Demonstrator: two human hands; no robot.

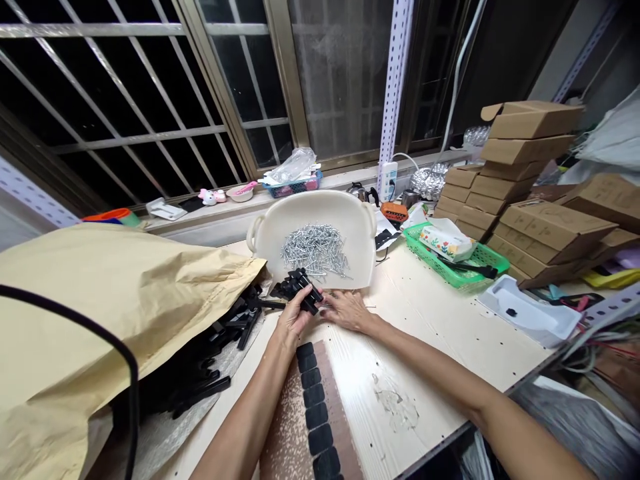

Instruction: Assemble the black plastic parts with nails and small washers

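My left hand (293,319) is closed around a bundle of black plastic parts (299,285) just in front of a cream tray (280,220). My right hand (346,309) rests beside it on the tabletop, fingers curled toward the bundle, pinching something too small to name. A heap of silver screws (315,250) lies in the tray. More black plastic parts (220,353) spill from a big tan paper sack (90,320) at the left. A row of black pads on a brown strip (315,407) runs along the table below my hands.
A green basket (450,270) with a tissue pack sits to the right, then stacked cardboard boxes (525,193) and a white tray (530,313). The window sill holds small items and a power strip (389,180). A black cable (100,333) crosses the sack.
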